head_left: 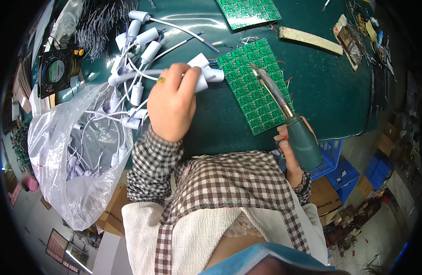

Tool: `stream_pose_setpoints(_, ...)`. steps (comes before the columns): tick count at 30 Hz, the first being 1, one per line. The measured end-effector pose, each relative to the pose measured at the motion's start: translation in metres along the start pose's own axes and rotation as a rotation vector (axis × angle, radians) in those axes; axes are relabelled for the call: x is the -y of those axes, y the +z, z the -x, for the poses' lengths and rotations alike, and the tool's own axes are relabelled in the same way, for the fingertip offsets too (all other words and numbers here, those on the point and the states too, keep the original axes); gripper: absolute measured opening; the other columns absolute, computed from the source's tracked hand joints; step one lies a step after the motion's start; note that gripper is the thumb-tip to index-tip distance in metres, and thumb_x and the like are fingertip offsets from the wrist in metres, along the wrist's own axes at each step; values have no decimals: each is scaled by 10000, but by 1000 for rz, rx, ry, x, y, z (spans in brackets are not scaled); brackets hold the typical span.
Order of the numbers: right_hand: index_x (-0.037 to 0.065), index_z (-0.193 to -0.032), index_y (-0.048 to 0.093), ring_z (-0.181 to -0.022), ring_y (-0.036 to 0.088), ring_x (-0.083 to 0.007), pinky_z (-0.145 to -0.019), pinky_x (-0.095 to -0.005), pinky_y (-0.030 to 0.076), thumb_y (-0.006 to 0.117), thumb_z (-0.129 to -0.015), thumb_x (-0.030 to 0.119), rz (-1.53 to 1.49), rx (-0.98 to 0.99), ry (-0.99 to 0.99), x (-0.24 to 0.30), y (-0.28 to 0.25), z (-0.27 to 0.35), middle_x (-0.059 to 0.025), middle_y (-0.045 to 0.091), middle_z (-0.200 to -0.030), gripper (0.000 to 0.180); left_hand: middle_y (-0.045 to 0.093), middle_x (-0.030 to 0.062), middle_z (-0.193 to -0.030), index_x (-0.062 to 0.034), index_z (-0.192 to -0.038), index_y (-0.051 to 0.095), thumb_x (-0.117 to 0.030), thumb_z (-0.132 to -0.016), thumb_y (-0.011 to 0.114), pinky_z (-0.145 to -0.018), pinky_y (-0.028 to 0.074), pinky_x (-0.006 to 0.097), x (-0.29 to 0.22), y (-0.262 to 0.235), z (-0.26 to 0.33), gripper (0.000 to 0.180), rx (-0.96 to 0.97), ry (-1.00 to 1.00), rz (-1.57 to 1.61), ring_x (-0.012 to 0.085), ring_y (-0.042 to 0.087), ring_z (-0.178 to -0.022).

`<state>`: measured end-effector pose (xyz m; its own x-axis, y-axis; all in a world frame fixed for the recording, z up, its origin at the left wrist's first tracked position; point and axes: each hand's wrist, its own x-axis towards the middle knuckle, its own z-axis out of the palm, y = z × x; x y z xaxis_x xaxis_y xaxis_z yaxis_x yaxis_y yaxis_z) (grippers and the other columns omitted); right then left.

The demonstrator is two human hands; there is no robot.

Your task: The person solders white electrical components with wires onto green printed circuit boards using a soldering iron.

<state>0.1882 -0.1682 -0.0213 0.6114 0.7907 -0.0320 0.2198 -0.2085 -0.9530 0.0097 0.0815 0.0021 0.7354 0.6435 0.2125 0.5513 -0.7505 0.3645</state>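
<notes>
Two hands were busy: the left hand (172, 103) grasped white plastic cylindrical wired plugs (206, 73) beside the green gridded circuit board panel (254, 87). The right hand (288, 142) clenched the green-handled soldering iron (288, 114) over that panel on the dark green counter (330, 82).

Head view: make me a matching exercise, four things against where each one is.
Things:
1. soldering iron
2. white plug housing
3. small fan
4. clear plastic bag

Places:
A. far left of the green mat
B. gripped by the left hand
C. held by the right hand, tip over the green circuit panel
D. hanging off the table's left edge, full of white corded parts

Pairs: 1-C, 2-B, 3-A, 4-D
</notes>
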Motion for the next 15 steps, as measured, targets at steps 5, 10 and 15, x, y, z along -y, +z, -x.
stream_pose_setpoints(5, -94, -1315, 554, -794, 740, -175, -733, -287, 609, 854, -792, 184, 16, 0, -1, 2, -2, 0, -157, 744, -987, 664, 615, 79, -1074, -83, -1084, 647, 43, -693, 650, -745, 534, 394, 33, 14, -19, 411, 56, 48, 242, 311, 654, -902)
stream_pose_setpoints(10, -96, -1312, 554, -785, 739, -172, -724, -286, 608, 854, -790, 188, 25, -13, 31, 3, 0, 1, -157, 744, -982, 665, 619, 119, -1113, -49, -1159, 639, 32, -746, 668, -812, 544, 369, 38, 12, -20, 422, -54, 81, 448, 322, 663, -938)
stream_pose_setpoints(15, -97, -1311, 553, -782, 739, -174, -722, -287, 608, 853, -786, 174, 24, -11, 45, 5, -1, 0, -160, 744, -985, 663, 655, 146, -1007, -22, -1041, 674, -65, -790, 783, -729, 555, 342, 15, 4, -1, 277, -122, 51, 427, 298, 674, -881)
